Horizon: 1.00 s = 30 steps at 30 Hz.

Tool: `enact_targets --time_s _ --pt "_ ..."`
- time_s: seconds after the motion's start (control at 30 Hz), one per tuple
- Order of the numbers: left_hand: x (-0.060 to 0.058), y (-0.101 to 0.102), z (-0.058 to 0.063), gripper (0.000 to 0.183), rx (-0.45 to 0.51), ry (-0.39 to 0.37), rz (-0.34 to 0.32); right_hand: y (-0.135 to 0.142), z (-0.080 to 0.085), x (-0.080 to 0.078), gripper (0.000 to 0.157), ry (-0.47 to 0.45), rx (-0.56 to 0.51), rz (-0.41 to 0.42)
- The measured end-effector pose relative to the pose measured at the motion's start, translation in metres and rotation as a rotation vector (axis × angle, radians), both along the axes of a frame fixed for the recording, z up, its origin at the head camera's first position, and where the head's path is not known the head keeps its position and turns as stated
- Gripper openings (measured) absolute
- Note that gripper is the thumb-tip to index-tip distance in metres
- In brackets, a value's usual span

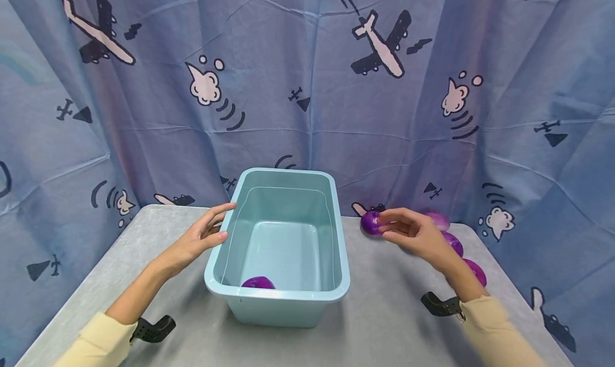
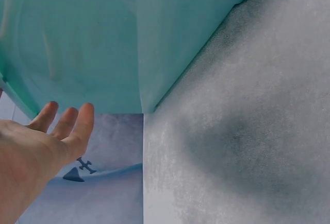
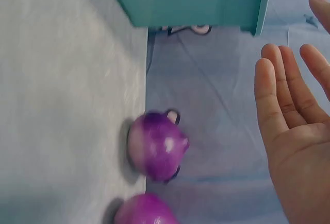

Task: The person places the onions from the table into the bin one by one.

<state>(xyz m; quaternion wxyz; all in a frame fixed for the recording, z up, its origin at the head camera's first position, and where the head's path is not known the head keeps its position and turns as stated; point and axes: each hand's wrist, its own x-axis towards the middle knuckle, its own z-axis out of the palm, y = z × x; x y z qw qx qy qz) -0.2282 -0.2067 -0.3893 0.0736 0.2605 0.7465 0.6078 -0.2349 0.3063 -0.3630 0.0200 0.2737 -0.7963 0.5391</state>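
Observation:
A light teal plastic tub point(image 1: 283, 249) stands mid-table, with one purple onion point(image 1: 258, 282) lying inside by its near wall. My left hand point(image 1: 197, 237) is at the tub's left rim, fingers extended and fingertips right at the edge. Over the table's right half hovers my right hand point(image 1: 418, 234), loosely spread and holding nothing. Beyond its fingertips in the head view sits another purple onion point(image 1: 370, 223). In the right wrist view an onion with a pointed tip point(image 3: 158, 145) rests on the table, apart from the fingers point(image 3: 265, 87).
More purple onions line the table's right side: a paler one point(image 1: 438, 220) at the back, one point(image 1: 453, 243) behind my wrist and one point(image 1: 475, 272) nearer. A blue patterned curtain point(image 1: 307, 89) hangs close behind the grey table point(image 1: 384, 324).

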Motion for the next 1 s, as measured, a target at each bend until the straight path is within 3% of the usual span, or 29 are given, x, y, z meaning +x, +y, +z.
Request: enact_targets --time_s 0.43,0.7,1.0 --pt "0.001 -0.001 0.0 0.062 -0.005 -0.014 0.002 0.055 -0.015 0.019 0.037 -0.011 0.017 -0.074" --pt "0.001 -0.001 -0.001 0.062 -0.008 -0.02 0.002 0.082 -0.015 0.032 0.038 -0.006 0.012 -0.128" --pt "0.0 -0.001 -0.001 0.062 -0.003 -0.023 -0.002 0.115 -0.021 0.046 0.039 -0.041 0.147 -0.322"
